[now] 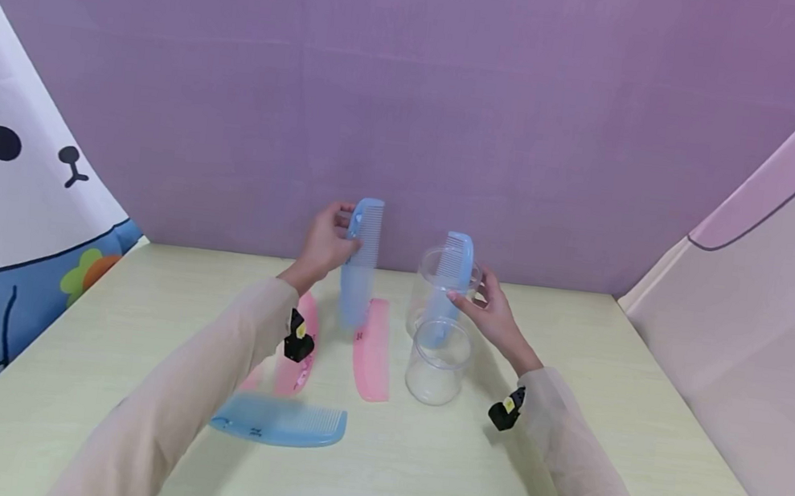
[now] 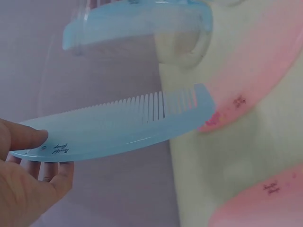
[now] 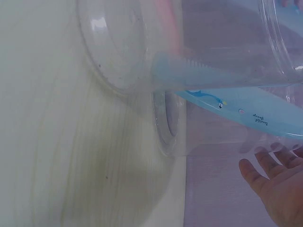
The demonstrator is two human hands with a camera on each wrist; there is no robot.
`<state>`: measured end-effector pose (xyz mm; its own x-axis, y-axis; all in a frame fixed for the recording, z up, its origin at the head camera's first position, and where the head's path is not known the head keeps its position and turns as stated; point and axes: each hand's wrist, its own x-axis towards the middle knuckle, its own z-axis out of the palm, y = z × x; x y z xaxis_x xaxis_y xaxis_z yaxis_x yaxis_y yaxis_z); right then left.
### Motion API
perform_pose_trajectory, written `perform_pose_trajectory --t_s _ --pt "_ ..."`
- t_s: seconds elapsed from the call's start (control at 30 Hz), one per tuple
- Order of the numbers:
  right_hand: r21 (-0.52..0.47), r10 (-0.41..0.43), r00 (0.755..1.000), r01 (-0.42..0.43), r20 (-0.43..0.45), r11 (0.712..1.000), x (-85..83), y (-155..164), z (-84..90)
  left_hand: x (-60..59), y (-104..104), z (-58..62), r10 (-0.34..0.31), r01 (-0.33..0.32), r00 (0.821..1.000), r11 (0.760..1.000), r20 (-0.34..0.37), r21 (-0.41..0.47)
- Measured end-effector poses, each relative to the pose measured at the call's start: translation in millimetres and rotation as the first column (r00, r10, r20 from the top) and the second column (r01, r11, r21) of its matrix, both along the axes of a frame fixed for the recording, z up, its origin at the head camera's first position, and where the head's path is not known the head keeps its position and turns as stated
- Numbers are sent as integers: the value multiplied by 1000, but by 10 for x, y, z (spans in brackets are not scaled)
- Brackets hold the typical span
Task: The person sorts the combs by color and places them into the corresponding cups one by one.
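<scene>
My left hand pinches a blue comb near its upper end, thumb on one face and fingers on the other. The comb stands upright above the table, teeth facing right; its lower end overlaps a pink comb in the head view. My right hand holds the rear clear plastic jar from the right side, with thumb in front and fingers behind. Inside that jar leans another blue comb, its top rising past the rim. Directly in front stands a second clear jar with nothing in it.
One pink comb lies left of the jars. Further left, more pink combs are partly covered by my left forearm. Closer to me a blue comb lies flat, teeth away from me. A purple backdrop rises behind the table.
</scene>
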<state>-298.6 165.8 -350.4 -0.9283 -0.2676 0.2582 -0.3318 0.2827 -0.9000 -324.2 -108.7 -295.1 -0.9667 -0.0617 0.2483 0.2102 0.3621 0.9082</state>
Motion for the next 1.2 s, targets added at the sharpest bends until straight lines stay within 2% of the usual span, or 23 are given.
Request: perform_pose_trajectory --t_s 0.17,0.37,0.57,0.73,0.83,1.03,1.1,1.2 --pt "-17 10 1000 -10 9 1000 -38 22 -41 6 52 128 -10 13 998 999 -58 48" --pt "-13 4 1000 -4 -6 1000 -169 78 -205 23 132 334 1 6 993 998 -118 65" --pt "-6 -4 1000 4 -27 1000 -188 80 -253 39 222 539 5 18 979 994 -206 110" --pt "-9 -1 1000 1 -30 1000 -179 83 -247 54 293 648 12 33 967 985 -256 169" --pt "-11 -1 1000 1 -29 1000 -175 81 -242 53 341 692 18 45 951 980 -309 195" --pt "-7 -11 1000 11 -23 1000 -180 83 -247 42 459 727 8 99 894 972 -449 214" --pt "-8 -10 1000 10 -24 1000 -184 83 -250 44 508 725 -1 118 884 968 -467 223" --pt "-10 -4 1000 4 -30 1000 -186 79 -257 49 577 704 -18 137 884 966 -468 221"
